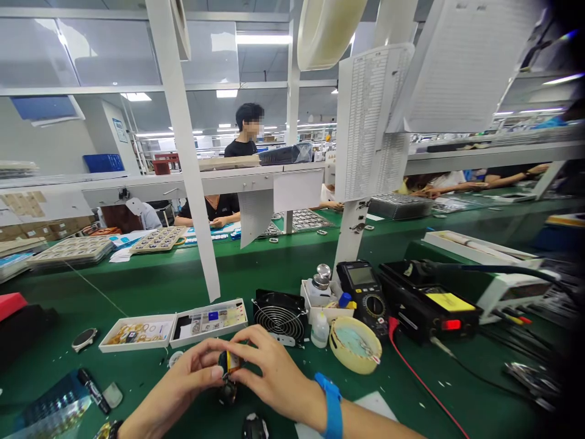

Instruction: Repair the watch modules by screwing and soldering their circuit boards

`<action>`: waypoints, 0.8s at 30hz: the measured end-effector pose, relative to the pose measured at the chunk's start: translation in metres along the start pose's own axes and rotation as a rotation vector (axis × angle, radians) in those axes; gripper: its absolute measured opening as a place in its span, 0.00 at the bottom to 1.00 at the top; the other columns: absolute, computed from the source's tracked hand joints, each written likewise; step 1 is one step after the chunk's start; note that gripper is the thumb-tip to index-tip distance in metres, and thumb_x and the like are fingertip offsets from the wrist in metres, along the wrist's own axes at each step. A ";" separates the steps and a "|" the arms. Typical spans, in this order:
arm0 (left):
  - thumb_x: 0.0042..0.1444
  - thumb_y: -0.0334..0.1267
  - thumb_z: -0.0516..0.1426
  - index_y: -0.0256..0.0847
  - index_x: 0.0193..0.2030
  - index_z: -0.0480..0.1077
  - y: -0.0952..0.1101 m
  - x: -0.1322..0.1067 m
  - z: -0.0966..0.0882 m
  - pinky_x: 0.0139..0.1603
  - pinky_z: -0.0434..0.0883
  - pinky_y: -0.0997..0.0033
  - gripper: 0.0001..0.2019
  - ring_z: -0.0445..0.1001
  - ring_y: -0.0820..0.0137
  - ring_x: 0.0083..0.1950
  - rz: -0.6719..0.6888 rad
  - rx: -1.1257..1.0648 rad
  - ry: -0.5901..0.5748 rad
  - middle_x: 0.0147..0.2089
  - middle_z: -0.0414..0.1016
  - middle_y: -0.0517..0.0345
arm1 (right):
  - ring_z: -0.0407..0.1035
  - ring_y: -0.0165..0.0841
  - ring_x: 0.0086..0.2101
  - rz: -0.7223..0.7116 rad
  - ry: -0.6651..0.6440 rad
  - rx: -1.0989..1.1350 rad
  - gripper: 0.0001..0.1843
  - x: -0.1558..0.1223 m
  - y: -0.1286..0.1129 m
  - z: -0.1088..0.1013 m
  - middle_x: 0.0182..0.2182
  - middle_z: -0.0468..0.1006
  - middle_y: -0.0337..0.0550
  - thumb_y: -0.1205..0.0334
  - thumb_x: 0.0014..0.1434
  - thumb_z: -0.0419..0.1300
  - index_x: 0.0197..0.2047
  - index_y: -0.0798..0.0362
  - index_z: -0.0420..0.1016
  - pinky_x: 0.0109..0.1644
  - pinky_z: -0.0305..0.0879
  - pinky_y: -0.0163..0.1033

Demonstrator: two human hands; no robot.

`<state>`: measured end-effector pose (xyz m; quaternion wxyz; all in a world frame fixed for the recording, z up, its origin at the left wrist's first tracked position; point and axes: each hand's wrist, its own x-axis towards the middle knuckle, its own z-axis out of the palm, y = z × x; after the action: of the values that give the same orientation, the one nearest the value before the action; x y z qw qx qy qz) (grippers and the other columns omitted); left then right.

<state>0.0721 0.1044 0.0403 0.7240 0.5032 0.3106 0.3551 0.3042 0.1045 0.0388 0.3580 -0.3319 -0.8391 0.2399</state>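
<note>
Between the fingertips of both hands is a small black electronic part with a yellow-orange strip (233, 362), partly hidden by the fingers. My left hand (194, 372) pinches it from the left, thumb in front. From the right, my right hand (269, 372) grips it between thumb and fingers, a blue wristband (329, 405) on that wrist. Just under the fingers a dark, shiny piece (227, 392) shows; whether it is joined to the held part I cannot tell. Lower down, a small black device (255, 427) lies on the green mat, cut off by the frame edge.
Behind the hands stand white trays of small parts (169, 341), a black fan (280, 317) and a yellow round dish (336, 360). Rightward are a multimeter (365, 286) and a black power unit (432, 311) with cables. A marker (94, 390) lies left. People sit beyond the shelf.
</note>
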 end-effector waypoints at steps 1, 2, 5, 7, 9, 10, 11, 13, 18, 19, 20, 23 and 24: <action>0.54 0.47 0.73 0.42 0.55 0.76 0.000 0.001 0.000 0.54 0.70 0.68 0.25 0.77 0.63 0.51 0.009 -0.002 0.004 0.50 0.80 0.48 | 0.68 0.39 0.55 0.027 0.002 0.033 0.37 0.000 -0.001 0.000 0.54 0.75 0.42 0.68 0.62 0.71 0.70 0.31 0.70 0.61 0.68 0.47; 0.53 0.46 0.74 0.42 0.56 0.76 0.000 0.001 0.000 0.54 0.69 0.68 0.26 0.77 0.63 0.51 0.014 -0.007 0.011 0.50 0.80 0.49 | 0.69 0.39 0.55 0.054 0.005 0.070 0.36 0.001 -0.001 0.001 0.54 0.75 0.42 0.68 0.62 0.72 0.69 0.32 0.71 0.62 0.68 0.46; 0.51 0.44 0.75 0.43 0.56 0.75 -0.001 0.001 0.003 0.55 0.69 0.68 0.27 0.77 0.65 0.50 0.014 -0.039 0.033 0.50 0.80 0.50 | 0.69 0.38 0.55 0.106 0.021 0.160 0.33 0.000 -0.003 0.004 0.52 0.75 0.42 0.66 0.61 0.73 0.66 0.34 0.75 0.63 0.67 0.46; 0.50 0.43 0.76 0.43 0.55 0.74 -0.002 0.001 0.007 0.53 0.70 0.68 0.27 0.77 0.66 0.48 0.017 -0.069 0.036 0.50 0.80 0.50 | 0.69 0.39 0.55 0.091 0.043 0.184 0.30 -0.002 -0.003 0.007 0.52 0.75 0.43 0.66 0.60 0.74 0.63 0.36 0.79 0.63 0.67 0.46; 0.49 0.43 0.76 0.43 0.55 0.74 -0.004 0.000 0.009 0.51 0.70 0.68 0.28 0.77 0.66 0.47 0.018 -0.098 0.021 0.49 0.79 0.51 | 0.69 0.39 0.55 0.045 0.058 0.184 0.27 -0.003 -0.003 0.010 0.53 0.76 0.44 0.64 0.59 0.75 0.60 0.38 0.81 0.62 0.67 0.46; 0.48 0.43 0.76 0.44 0.55 0.74 -0.005 0.000 0.010 0.51 0.70 0.68 0.29 0.77 0.65 0.47 0.015 -0.110 0.012 0.49 0.79 0.52 | 0.69 0.39 0.55 0.016 0.064 0.175 0.26 -0.003 -0.003 0.010 0.53 0.76 0.44 0.63 0.60 0.75 0.60 0.39 0.81 0.62 0.67 0.46; 0.47 0.43 0.77 0.44 0.55 0.74 -0.006 0.000 0.011 0.51 0.70 0.68 0.29 0.77 0.65 0.48 0.011 -0.121 0.007 0.49 0.79 0.52 | 0.69 0.38 0.55 -0.014 0.068 0.161 0.25 -0.003 -0.004 0.011 0.53 0.76 0.44 0.61 0.60 0.74 0.60 0.39 0.81 0.62 0.67 0.45; 0.47 0.43 0.77 0.45 0.55 0.74 -0.007 -0.001 0.011 0.52 0.70 0.67 0.30 0.76 0.64 0.49 0.002 -0.139 0.012 0.50 0.78 0.52 | 0.69 0.38 0.55 -0.060 0.074 0.124 0.25 -0.003 -0.004 0.010 0.53 0.76 0.45 0.58 0.62 0.73 0.62 0.40 0.80 0.62 0.67 0.46; 0.51 0.44 0.75 0.44 0.56 0.75 -0.004 -0.002 0.009 0.52 0.71 0.67 0.27 0.76 0.66 0.47 -0.048 -0.117 0.013 0.50 0.78 0.52 | 0.68 0.39 0.56 -0.075 0.049 0.076 0.25 -0.001 -0.002 0.009 0.54 0.76 0.46 0.52 0.64 0.71 0.63 0.42 0.78 0.62 0.68 0.46; 0.51 0.45 0.75 0.44 0.56 0.75 -0.003 -0.002 0.009 0.52 0.71 0.67 0.27 0.75 0.65 0.47 -0.052 -0.114 0.008 0.49 0.78 0.51 | 0.68 0.39 0.56 -0.086 0.049 0.077 0.26 -0.001 -0.001 0.009 0.55 0.76 0.46 0.50 0.64 0.71 0.64 0.42 0.78 0.63 0.67 0.46; 0.51 0.45 0.75 0.44 0.56 0.75 -0.002 -0.003 0.010 0.51 0.71 0.67 0.27 0.75 0.65 0.48 -0.054 -0.118 0.011 0.49 0.78 0.51 | 0.68 0.39 0.56 -0.102 0.049 0.078 0.29 -0.002 0.001 0.009 0.55 0.76 0.46 0.48 0.63 0.71 0.65 0.42 0.77 0.63 0.67 0.46; 0.50 0.45 0.75 0.45 0.55 0.76 0.001 -0.004 0.012 0.52 0.72 0.65 0.27 0.76 0.62 0.49 -0.061 -0.149 0.053 0.49 0.78 0.51 | 0.67 0.39 0.58 -0.136 0.023 0.051 0.33 -0.002 0.002 0.010 0.58 0.75 0.47 0.46 0.64 0.69 0.69 0.43 0.71 0.65 0.66 0.47; 0.50 0.44 0.75 0.45 0.55 0.76 0.002 -0.005 0.012 0.53 0.72 0.65 0.26 0.76 0.62 0.50 -0.069 -0.161 0.065 0.49 0.78 0.51 | 0.67 0.38 0.59 -0.142 0.012 0.034 0.32 -0.003 0.003 0.010 0.59 0.75 0.47 0.47 0.67 0.67 0.71 0.43 0.70 0.66 0.66 0.47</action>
<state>0.0789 0.0945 0.0467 0.7634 0.4207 0.3213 0.3700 0.2990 0.1026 0.0296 0.3847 -0.2669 -0.8542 0.2263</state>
